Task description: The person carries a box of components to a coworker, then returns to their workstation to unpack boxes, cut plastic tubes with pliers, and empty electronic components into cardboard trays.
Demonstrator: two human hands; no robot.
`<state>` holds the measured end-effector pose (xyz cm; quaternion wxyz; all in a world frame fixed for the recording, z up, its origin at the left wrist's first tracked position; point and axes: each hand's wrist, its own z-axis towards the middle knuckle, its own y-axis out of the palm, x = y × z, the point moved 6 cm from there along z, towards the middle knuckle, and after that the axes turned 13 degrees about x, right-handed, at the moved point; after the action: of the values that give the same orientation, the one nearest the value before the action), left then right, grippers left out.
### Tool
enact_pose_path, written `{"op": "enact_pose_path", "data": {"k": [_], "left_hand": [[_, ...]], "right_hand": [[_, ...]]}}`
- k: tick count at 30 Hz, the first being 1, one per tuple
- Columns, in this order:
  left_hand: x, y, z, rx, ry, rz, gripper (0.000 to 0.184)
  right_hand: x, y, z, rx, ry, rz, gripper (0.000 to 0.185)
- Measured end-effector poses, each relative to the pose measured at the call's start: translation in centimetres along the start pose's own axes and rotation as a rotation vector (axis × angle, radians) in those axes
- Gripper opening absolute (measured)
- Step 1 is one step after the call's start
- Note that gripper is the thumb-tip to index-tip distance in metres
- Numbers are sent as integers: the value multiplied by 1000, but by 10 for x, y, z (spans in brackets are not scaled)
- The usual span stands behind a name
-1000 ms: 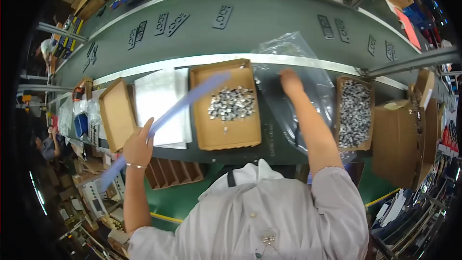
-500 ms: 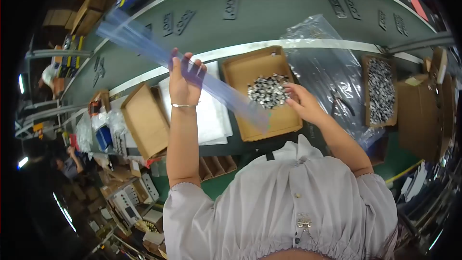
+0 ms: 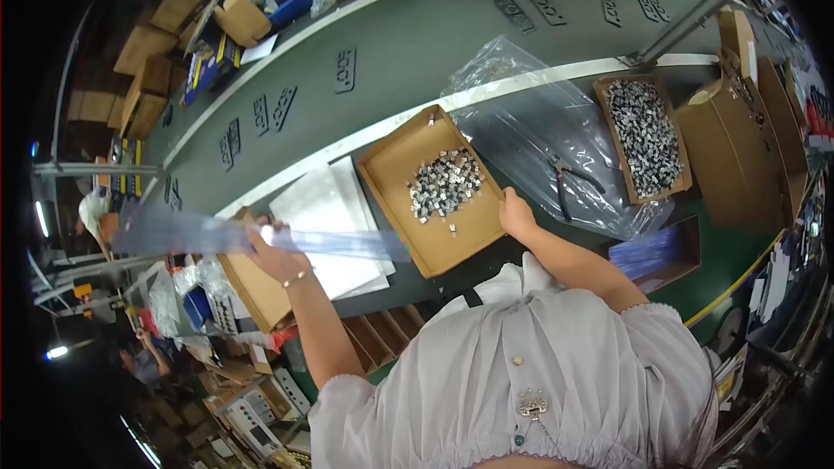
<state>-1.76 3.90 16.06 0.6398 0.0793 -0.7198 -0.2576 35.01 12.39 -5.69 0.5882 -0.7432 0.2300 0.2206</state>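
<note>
My left hand [image 3: 276, 254] is closed around a bundle of long, clear bluish plastic strips [image 3: 191, 234], blurred by motion, held over white sheets [image 3: 314, 208] and an empty cardboard lid [image 3: 261, 291]. With its fingers closed, my right hand [image 3: 517, 214] grips the right edge of a shallow cardboard tray [image 3: 443, 252]. Small metallic pieces [image 3: 445, 184] are heaped in that tray, which sits tilted on the bench. Black-handled pliers [image 3: 565, 184] lie on a clear plastic bag [image 3: 530, 135] to the right of the tray.
Another cardboard box [image 3: 645, 139] full of small metallic pieces stands at the right, beside a large carton [image 3: 734, 156]. A box of bluish strips [image 3: 647, 252] is below. Dark flat plates [image 3: 345, 70] lie on the green conveyor [image 3: 408, 43]. Another person [image 3: 152, 360] is at far left.
My left hand has lowered the strips to the left, away from the tray. My right hand has moved from the metallic pieces to the tray's edge. The tray has turned, and the camera view has shifted.
</note>
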Motion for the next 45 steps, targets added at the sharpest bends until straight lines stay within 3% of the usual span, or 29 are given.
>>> {"op": "enact_pose_path", "data": {"k": [2, 5, 7, 9, 11, 13, 14, 17, 19, 22, 25, 27, 30, 32, 33, 34, 35, 36, 37, 39, 40, 41, 43, 44, 45], "left_hand": [[-4, -21, 3, 111, 30, 103, 22], [-20, -17, -2, 180, 7, 151, 22], [-11, -30, -1, 238, -5, 172, 21], [-38, -14, 2, 44, -108, 47, 20], [-41, -6, 4, 101, -159, 103, 19], [-42, 8, -10, 85, -194, 95, 19], [-46, 17, -18, 51, -223, 70, 20], [-48, 33, -46, -1, -258, 64, 25], [-60, 49, -69, -94, -367, 78, 29], [-81, 53, -109, -125, -394, 111, 30], [-91, 62, -146, -137, -452, 151, 29], [-100, 88, -172, -278, -477, 92, 27], [-117, 124, -212, -274, -538, 105, 25], [-129, 142, -252, -321, -579, 198, 25], [-148, 150, -274, -440, -619, 142, 26], [-158, 157, -307, -467, -719, 143, 25], [-173, 159, -333, -509, -772, 142, 24], [-188, 160, -360, -561, -906, 91, 23], [-198, 162, -390, -636, -911, 99, 23], [-226, 162, -446, -710, -1126, 209, 26], [-231, 163, -478, -918, -1147, 193, 31], [-234, 164, -494, -950, -1170, 205, 31], [-232, 152, -530, -1983, -641, 764, 34], [-235, 151, -540, -2036, -659, 762, 34], [-235, 146, -557, -2347, -578, 720, 34]], "right_hand": [[7, -4, 7, 12, 134, 85, 23], [20, -27, 9, 146, 126, 270, 24], [24, -24, 8, 184, 4, 461, 26], [62, -74, 14, 260, 120, 417, 28], [70, -112, 20, 349, 101, 526, 26], [111, -153, 31, 480, 90, 293, 26], [141, -166, 38, 558, 61, 402, 26], [200, -210, 56, 627, 157, 257, 26], [210, -247, 54, 573, 314, 151, 27], [258, -276, 84, 595, 236, 248, 28], [291, -273, 97, 447, 342, 334, 29], [272, -297, 98, 612, 153, 30, 26], [213, -327, 75, 1111, -72, 19, 24], [182, -303, 59, 753, 13, 391, 27], [156, -285, 36, 393, -24, 776, 34], [128, -284, -1, 160, 15, 684, 44], [96, -299, -34, 223, -277, 250, 56], [80, -298, -56, 191, -354, 161, 65], [82, -296, -73, 261, -360, 82, 64], [125, -288, -88, 95, -33, -90, 56], [155, -288, -101, 169, 27, -8, 54], [190, -283, -119, 246, 85, 72, 52], [243, -268, -173, 366, 202, 82, 48], [281, -257, -214, 464, 254, 68, 45], [314, -247, -261, 507, 352, 9, 49]]}}
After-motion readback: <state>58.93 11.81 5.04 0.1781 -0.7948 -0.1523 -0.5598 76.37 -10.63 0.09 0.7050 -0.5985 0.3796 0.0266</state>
